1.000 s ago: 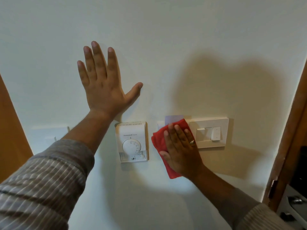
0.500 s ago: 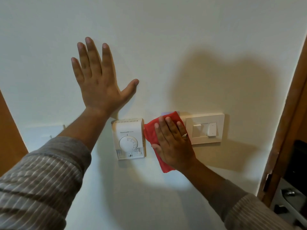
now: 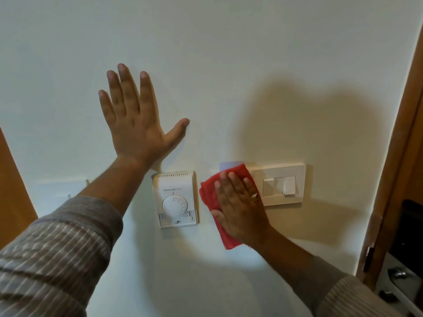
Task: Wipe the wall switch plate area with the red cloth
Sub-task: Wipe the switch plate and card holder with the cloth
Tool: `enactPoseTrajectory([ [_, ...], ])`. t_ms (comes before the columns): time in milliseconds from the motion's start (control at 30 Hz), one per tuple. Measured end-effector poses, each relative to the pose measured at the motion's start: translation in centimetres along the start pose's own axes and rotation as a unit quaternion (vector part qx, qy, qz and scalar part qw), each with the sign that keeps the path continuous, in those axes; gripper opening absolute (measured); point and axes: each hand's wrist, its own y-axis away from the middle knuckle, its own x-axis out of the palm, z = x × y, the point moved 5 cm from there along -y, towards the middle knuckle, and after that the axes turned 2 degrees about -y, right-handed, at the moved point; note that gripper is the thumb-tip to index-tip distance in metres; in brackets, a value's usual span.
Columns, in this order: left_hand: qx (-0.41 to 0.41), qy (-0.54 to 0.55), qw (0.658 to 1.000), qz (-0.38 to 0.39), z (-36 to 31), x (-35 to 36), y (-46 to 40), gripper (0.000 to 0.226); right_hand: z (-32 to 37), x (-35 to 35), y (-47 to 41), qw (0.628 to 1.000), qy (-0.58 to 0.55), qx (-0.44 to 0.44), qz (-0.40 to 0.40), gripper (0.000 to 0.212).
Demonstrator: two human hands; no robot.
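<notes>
My right hand (image 3: 240, 209) lies flat on the red cloth (image 3: 209, 193) and presses it against the wall, between the thermostat and the cream switch plate (image 3: 280, 185). The cloth covers a small plate whose top edge and a pale card show just above it. The switch plate's left edge touches my fingers; its two rockers are uncovered. My left hand (image 3: 135, 122) rests flat on the bare wall above and to the left, fingers spread, holding nothing.
A white dial thermostat (image 3: 175, 199) is mounted just left of the cloth. A wooden door frame (image 3: 398, 156) runs down the right edge, with a metal handle (image 3: 397, 274) low at the right. A brown wooden edge (image 3: 13, 197) borders the left.
My right hand and the cloth have shifted slightly left and back, staying over the small plate beside the switch plate. My left hand stays pressed on the wall.
</notes>
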Motion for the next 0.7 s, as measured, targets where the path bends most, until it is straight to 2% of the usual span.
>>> enactPoseTrajectory([
  [100, 0.003, 0.001, 1.000, 0.003, 0.1, -0.1, 0.1, 0.111, -0.1, 0.0, 1.3, 0.984, 0.016, -0.175, 0.021, 0.065],
  [167, 0.006, 0.001, 1.000, 0.011, 0.1, -0.2, 0.0, 0.112, -1.8, -0.2, 2.0, 0.970, 0.021, -0.237, 0.042, 0.064],
  [233, 0.006, 0.003, 1.000, 0.015, 0.1, -0.3, 0.0, 0.113, -2.8, -0.4, 2.0, 0.978, 0.017, -0.206, 0.038, 0.068],
  [400, 0.012, -0.003, 1.000, 0.008, -0.6, 0.1, 0.3, 0.113, -0.1, -0.1, 1.1, 0.999, -0.008, -0.033, 0.000, 0.073],
  [467, 0.020, -0.007, 1.000, 0.003, -0.6, 0.2, 0.3, 0.112, 0.1, -0.1, 1.2, 0.998, -0.029, -0.055, 0.003, 0.073],
  [533, 0.023, -0.005, 1.000, -0.001, -0.6, 0.1, 0.3, 0.111, -1.1, -0.1, 2.1, 0.987, -0.029, -0.152, 0.031, 0.069],
  [600, 0.023, -0.001, 1.000, -0.001, -0.6, 0.0, 0.4, 0.111, -3.0, -0.4, 3.2, 0.976, -0.034, -0.205, 0.062, 0.068],
  [700, 0.014, 0.003, 1.000, 0.004, -0.6, 0.1, 0.4, 0.110, -4.0, -0.9, 2.6, 0.985, -0.057, -0.154, 0.057, 0.064],
])
